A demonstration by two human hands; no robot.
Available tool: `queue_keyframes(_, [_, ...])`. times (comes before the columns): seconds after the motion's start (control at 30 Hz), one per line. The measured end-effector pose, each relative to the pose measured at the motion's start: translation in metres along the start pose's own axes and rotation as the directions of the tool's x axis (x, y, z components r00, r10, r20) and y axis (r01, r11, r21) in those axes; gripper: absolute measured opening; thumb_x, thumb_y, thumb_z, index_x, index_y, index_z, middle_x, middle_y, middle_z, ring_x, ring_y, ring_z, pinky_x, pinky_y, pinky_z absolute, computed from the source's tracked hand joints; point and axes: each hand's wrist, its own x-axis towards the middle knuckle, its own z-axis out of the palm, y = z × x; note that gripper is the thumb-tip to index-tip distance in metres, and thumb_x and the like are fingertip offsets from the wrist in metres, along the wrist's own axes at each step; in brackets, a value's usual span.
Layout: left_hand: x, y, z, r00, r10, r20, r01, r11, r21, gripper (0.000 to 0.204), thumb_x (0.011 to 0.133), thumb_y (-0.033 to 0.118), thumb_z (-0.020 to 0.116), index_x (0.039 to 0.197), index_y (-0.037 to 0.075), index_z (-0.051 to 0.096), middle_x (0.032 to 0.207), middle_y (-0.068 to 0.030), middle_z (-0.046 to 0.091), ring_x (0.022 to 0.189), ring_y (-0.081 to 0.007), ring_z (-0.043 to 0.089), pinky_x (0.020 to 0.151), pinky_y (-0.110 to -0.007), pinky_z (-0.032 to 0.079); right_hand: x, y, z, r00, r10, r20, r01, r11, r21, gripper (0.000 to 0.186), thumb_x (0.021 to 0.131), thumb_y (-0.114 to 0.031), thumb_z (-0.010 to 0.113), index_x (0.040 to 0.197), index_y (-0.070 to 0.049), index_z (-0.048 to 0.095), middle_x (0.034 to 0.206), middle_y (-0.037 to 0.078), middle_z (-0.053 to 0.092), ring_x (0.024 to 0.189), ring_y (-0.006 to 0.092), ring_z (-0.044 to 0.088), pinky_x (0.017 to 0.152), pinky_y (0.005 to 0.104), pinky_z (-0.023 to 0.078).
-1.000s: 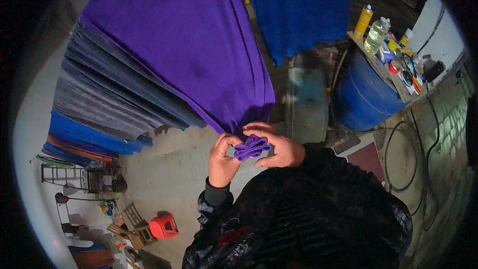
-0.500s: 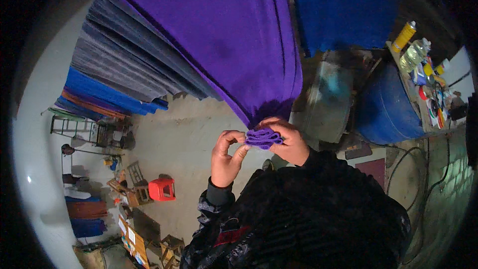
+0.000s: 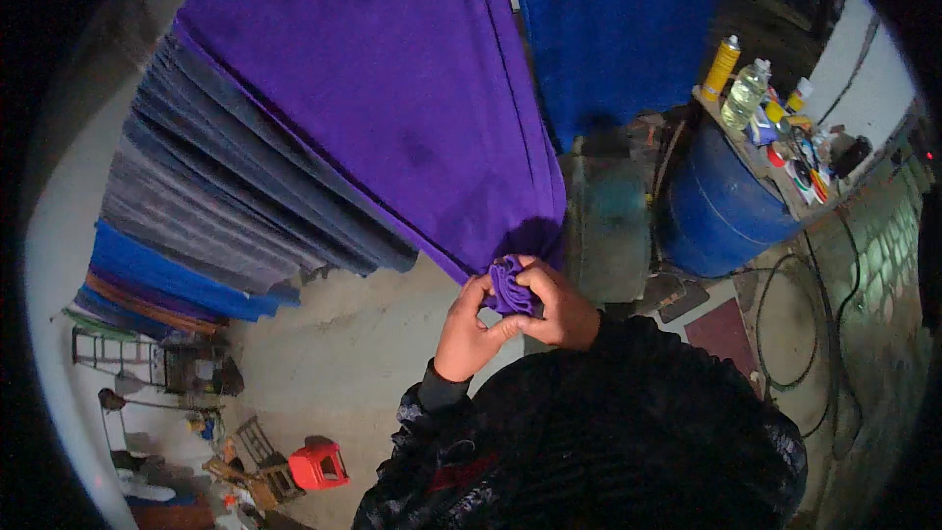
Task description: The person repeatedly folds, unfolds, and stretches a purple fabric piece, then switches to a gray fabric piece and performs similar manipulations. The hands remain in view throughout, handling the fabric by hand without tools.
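A wide purple cloth point(image 3: 383, 88) hangs down from the top of the view and narrows toward me, its lower end gathered into a folded bunch. My left hand point(image 3: 468, 332) pinches the left side of that bunch between thumb and fingers. From the other side my right hand point(image 3: 557, 306) is closed around the bunch, and the two thumbs nearly meet below it. The bunched folds stick up between both hands. What the fingertips behind the cloth do is hidden.
Grey cloths point(image 3: 226, 167) hang to the left, a blue cloth point(image 3: 613, 29) to the right. A blue barrel point(image 3: 721, 201) stands under a board holding a clear bottle point(image 3: 746, 93) and a yellow can point(image 3: 722, 67). A red stool point(image 3: 319, 464) is at lower left; hoses point(image 3: 785, 334) lie right.
Both hands have come closer together around the bunched end, and the folds have turned more upright. My view has shifted, so the stool and barrel appear lower.
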Motion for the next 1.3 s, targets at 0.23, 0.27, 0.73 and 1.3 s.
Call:
queue_keyframes(0.23, [0.027,-0.026,-0.035,0.992,0.107,0.062,-0.103,0.993,-0.061,0.029,0.092,0.006,0.075,0.119,-0.001,0.068,0.106,-0.0141,0.070,0.098,-0.0275,0.068,0.089,-0.037,0.053,0.011,-0.021,0.024,0.969,0.230,-0.086,-0.231,0.973,-0.009,0.071,0.082,-0.019,0.089,0.139,0.000,0.051,0.142,0.023,0.056,0.134,0.0359,0.057,0.112,0.0455,0.046])
queue_keyframes(0.27, [0.028,-0.030,-0.042,0.994,0.067,0.080,-0.061,0.995,-0.079,0.028,0.092,0.006,0.074,0.119,-0.001,0.069,0.104,-0.0143,0.070,0.096,-0.0278,0.068,0.088,-0.037,0.053,0.013,-0.023,0.027,0.946,0.306,-0.108,-0.303,0.952,0.040,0.072,0.082,-0.019,0.090,0.139,0.000,0.051,0.140,0.022,0.057,0.132,0.0334,0.058,0.111,0.0445,0.047])
queue_keyframes(0.73, [0.001,-0.050,-0.116,0.906,-0.159,-0.392,0.017,0.940,-0.341,0.019,0.108,0.022,0.066,0.106,0.003,0.067,0.087,0.0059,0.060,0.075,-0.0037,0.049,0.066,-0.022,0.042,0.055,-0.012,0.037,0.870,0.490,-0.055,-0.472,0.860,0.194,0.054,0.087,-0.009,0.086,0.135,-0.008,0.060,0.115,0.006,0.069,0.110,0.0163,0.066,0.095,0.0338,0.056])
queue_keyframes(1.3, [-0.103,-0.018,-0.171,0.269,-0.074,-0.960,-0.019,0.996,-0.082,0.024,0.111,0.029,0.059,0.107,0.005,0.063,0.094,0.0018,0.061,0.086,-0.0093,0.055,0.081,-0.027,0.046,0.057,0.033,-0.038,0.900,0.430,-0.072,-0.391,0.869,0.303,0.040,0.093,-0.010,0.078,0.129,-0.002,0.063,0.121,0.009,0.068,0.109,0.0179,0.064,0.095,0.0341,0.052])
